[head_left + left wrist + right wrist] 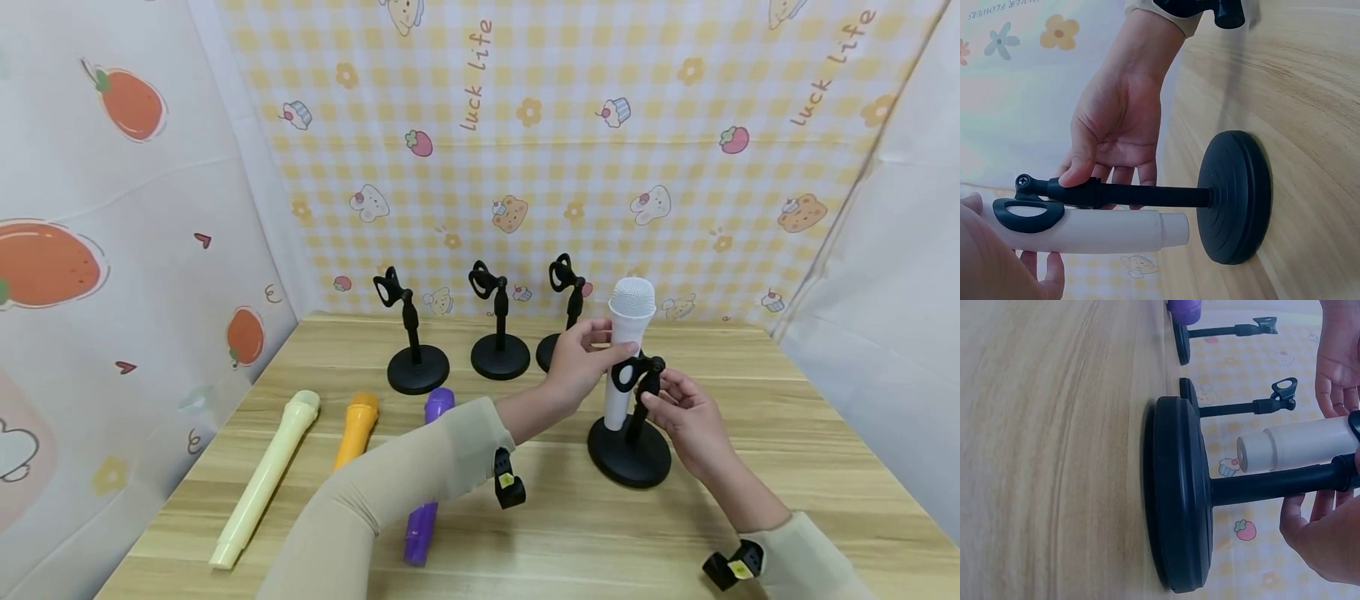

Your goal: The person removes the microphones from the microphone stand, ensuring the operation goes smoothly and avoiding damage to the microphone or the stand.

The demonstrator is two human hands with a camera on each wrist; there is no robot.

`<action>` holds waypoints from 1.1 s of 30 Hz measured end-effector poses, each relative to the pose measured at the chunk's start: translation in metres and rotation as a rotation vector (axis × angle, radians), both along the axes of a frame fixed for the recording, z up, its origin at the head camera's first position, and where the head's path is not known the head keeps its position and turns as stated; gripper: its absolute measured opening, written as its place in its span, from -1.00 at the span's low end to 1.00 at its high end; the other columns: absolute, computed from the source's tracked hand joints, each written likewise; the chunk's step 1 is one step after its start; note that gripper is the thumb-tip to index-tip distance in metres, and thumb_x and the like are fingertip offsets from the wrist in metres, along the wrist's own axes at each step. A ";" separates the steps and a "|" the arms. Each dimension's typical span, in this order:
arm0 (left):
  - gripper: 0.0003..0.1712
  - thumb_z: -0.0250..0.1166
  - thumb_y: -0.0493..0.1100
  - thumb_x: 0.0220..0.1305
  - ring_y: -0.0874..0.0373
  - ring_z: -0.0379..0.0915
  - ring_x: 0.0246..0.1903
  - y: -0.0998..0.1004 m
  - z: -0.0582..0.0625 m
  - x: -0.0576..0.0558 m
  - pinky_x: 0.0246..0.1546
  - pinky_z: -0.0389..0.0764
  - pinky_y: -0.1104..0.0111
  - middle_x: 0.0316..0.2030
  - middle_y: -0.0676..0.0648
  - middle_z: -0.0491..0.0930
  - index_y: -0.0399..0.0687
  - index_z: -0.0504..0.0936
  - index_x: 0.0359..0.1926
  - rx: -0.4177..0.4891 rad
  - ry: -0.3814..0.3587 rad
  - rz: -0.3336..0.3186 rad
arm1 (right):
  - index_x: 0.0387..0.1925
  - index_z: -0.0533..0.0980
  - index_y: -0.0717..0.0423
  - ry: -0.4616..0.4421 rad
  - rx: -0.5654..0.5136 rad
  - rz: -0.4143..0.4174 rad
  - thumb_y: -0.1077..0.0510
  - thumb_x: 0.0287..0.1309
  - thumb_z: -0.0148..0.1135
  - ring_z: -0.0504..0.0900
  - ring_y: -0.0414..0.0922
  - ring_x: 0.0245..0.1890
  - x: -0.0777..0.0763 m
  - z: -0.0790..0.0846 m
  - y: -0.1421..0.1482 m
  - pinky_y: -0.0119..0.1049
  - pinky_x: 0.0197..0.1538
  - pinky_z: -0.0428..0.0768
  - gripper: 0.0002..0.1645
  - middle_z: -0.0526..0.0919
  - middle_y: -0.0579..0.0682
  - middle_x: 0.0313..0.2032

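Observation:
My left hand grips a white microphone below its mesh head, holding it upright. The black clip of a desk microphone stand sits against the microphone's body, whose lower end hangs just above the round base. With thumb and fingers, my right hand holds the upper stem of that same stand from the right side. The base rests flat on the table. In the right wrist view, the clip is mostly cut off at the edge, beside the right hand.
Three more black stands, the left one, the middle one and one partly behind my left hand, stand along the back. A pale yellow microphone, an orange one and a purple one lie at left, the latter two partly behind my sleeve.

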State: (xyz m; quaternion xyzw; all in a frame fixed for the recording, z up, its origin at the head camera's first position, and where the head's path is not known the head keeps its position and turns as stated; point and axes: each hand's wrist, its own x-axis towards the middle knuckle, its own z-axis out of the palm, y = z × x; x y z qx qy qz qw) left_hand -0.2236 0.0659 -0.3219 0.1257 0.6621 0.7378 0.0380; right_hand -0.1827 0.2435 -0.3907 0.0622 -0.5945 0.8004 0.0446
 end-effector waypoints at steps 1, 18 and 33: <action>-0.64 0.46 -0.20 0.14 0.24 0.58 -0.25 0.000 0.000 0.000 -0.27 0.58 0.28 -0.24 0.12 0.58 -0.01 0.61 -0.03 0.004 0.002 -0.004 | -0.18 0.59 -0.10 0.003 -0.003 0.000 0.41 0.24 0.20 0.64 -0.26 -0.21 0.000 0.000 0.000 -0.37 -0.15 0.63 -0.68 0.62 -0.15 -0.25; -0.63 0.45 -0.23 0.14 0.24 0.58 -0.21 0.000 -0.004 0.000 -0.21 0.59 0.28 -0.22 0.11 0.59 -0.01 0.60 -0.01 0.033 0.005 -0.035 | -0.19 0.59 -0.12 -0.004 -0.019 -0.008 0.43 0.24 0.19 0.64 -0.28 -0.23 0.001 -0.002 -0.001 -0.40 -0.17 0.62 -0.65 0.61 -0.17 -0.26; -0.64 0.46 -0.20 0.14 0.23 0.56 -0.21 0.002 -0.009 -0.001 -0.23 0.57 0.31 -0.22 0.11 0.60 -0.02 0.61 -0.03 0.038 0.032 -0.019 | -0.16 0.59 -0.10 0.020 -0.021 0.010 0.41 0.24 0.20 0.64 -0.27 -0.19 0.001 -0.005 0.001 -0.39 -0.13 0.62 -0.66 0.63 -0.16 -0.23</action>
